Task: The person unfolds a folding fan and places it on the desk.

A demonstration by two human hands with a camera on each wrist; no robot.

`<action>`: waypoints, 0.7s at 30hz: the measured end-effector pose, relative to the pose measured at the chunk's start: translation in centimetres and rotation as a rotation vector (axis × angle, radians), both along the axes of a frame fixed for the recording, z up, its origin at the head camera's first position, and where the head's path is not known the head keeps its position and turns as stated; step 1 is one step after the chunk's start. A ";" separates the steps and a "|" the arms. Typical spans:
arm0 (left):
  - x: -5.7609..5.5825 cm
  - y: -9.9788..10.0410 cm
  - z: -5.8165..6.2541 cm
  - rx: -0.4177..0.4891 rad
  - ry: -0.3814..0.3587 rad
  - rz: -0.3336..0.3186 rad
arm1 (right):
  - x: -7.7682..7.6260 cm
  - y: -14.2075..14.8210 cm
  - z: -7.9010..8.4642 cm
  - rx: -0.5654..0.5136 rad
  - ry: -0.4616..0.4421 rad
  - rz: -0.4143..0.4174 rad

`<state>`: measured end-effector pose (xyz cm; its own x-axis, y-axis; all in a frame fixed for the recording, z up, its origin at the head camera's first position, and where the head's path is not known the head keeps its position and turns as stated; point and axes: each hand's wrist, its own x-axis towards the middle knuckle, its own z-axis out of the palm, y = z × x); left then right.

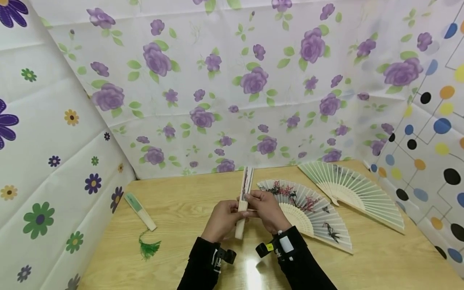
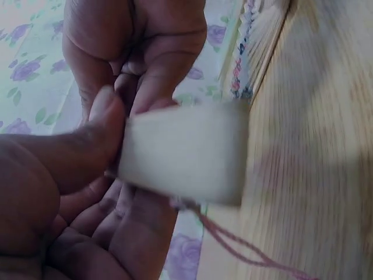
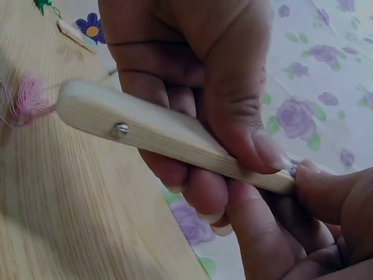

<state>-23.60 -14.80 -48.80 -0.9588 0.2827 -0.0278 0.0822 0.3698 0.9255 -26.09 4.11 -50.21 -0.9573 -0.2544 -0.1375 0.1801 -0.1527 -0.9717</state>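
Note:
Both hands hold a folded hand fan (image 1: 240,230) upright over the middle of the table, its pale wooden ribs closed together. My left hand (image 1: 222,220) grips it lower down, thumb pressed along the side in the right wrist view. Farther up, my right hand (image 1: 268,210) pinches the fan between thumb and fingers. The fan's rivet end (image 3: 121,129) sticks out below the hands, and a pink tassel (image 3: 32,99) hangs off it. In the left wrist view the blunt end (image 2: 183,154) points at the camera, with a pink cord (image 2: 233,251) beneath.
An open fan with pink blossoms (image 1: 315,205) lies right of the hands. Behind it a green open fan (image 1: 362,193) is spread. Left on the wooden table (image 1: 174,249) lies a folded green fan (image 1: 141,211) with a green tassel (image 1: 149,249). Patterned cloths (image 1: 224,133) stand around.

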 end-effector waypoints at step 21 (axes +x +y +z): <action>-0.1 0.1 -0.1 0.160 -0.116 0.086 | 0.0 -1.3 -0.2 -0.072 -0.034 -0.140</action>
